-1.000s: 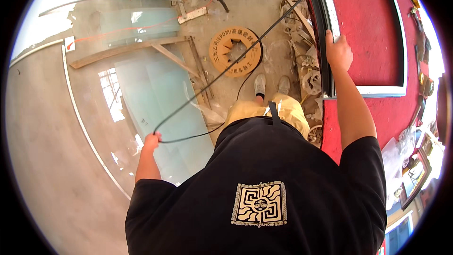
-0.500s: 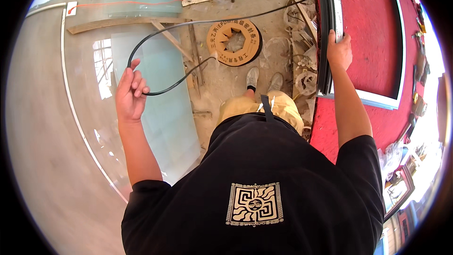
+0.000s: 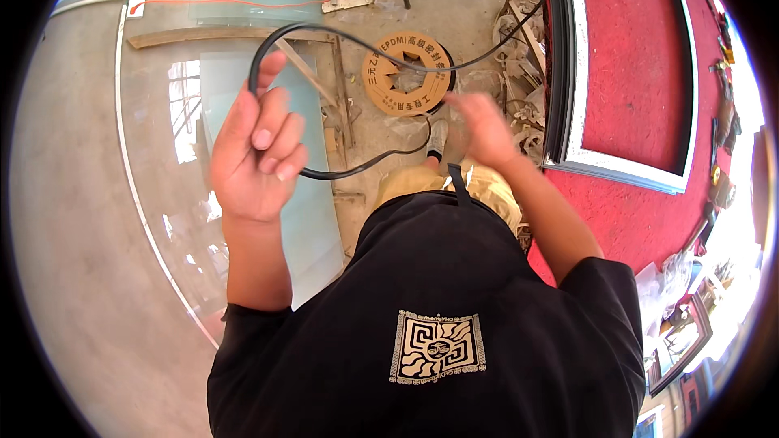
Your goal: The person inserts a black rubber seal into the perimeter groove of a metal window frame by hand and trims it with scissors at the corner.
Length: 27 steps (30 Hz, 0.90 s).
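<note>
Black strip [image 3: 282,31], one length: it loops slack across the upper centre of the view, its upper run reaching the dark left side of the rectangular frame [image 3: 625,168] on the red bench [image 3: 625,211], its lower run passing towards the cardboard reel [image 3: 377,85]. Left hand [image 3: 260,146] curls around the loop; right hand [image 3: 487,131], centre, is blurred, its grip unclear. Progress, as judged: a length hangs free, the loop remains unfastened, and any portion fitted cannot be told.

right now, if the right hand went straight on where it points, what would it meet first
Probably the black cord, where it crosses in front of the cardboard reel; depth is unclear.
</note>
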### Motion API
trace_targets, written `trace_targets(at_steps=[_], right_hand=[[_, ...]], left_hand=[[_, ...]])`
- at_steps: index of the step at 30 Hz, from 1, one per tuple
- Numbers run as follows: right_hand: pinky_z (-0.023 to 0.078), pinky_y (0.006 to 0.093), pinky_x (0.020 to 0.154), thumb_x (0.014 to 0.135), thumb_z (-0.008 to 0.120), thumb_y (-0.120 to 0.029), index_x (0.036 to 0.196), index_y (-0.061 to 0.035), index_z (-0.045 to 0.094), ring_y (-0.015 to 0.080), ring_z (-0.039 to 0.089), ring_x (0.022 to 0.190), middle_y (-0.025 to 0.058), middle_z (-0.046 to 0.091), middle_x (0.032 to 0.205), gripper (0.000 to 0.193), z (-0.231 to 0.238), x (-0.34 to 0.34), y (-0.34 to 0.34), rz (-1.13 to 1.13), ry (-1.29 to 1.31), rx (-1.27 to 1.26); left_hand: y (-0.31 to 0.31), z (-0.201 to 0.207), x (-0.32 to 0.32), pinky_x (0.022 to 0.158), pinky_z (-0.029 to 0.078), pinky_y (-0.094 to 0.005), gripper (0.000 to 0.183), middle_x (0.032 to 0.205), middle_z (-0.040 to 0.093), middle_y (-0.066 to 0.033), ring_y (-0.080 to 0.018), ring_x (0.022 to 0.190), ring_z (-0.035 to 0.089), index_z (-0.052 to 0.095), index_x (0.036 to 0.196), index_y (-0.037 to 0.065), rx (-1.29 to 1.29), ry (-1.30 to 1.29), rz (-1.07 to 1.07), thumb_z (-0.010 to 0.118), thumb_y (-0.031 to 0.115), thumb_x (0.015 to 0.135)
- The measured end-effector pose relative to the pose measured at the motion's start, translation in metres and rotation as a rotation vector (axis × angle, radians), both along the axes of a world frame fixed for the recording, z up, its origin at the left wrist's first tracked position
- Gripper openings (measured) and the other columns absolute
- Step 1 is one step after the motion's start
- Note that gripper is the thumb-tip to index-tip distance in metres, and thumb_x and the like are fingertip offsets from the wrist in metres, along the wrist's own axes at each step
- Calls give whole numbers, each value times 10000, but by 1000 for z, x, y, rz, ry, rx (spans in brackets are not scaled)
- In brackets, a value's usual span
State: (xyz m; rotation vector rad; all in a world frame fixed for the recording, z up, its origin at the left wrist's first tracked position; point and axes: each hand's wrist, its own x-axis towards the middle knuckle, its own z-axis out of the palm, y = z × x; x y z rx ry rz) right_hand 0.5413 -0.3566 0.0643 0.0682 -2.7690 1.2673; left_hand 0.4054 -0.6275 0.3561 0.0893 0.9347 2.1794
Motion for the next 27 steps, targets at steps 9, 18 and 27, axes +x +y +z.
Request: trace_targets(at_steps=[9, 18, 27], right_hand=[[427, 477, 1211, 887, 796, -328, 1285, -182, 728, 369, 490, 1441, 128, 582, 1484, 429, -29, 37, -59, 598, -427, -113], [481, 507, 1142, 860, 860, -402, 1601, -143, 440, 439, 546, 1387, 207, 524, 1495, 890, 31, 4, -69, 284, -333, -237], [553, 459, 894, 888, 807, -626, 1176, 9, 606, 359, 719, 1032, 194, 705, 1068, 726, 32, -36, -70, -573, -594, -350]], left_hand=[[54, 28, 5, 573, 612, -330, 504, 891, 490, -61, -176, 679, 477, 288, 1650, 1, 492, -67, -151, 391, 194, 1195], [60, 34, 12, 581, 641, -358, 467, 884, 504, -80, -205, 677, 503, 325, 1596, -47, 709, -231, -37, 404, 150, 1180], [45, 21, 19, 581, 628, -355, 488, 910, 501, -88, -205, 667, 469, 293, 1653, 45, 700, -196, -189, 361, 230, 1207]])
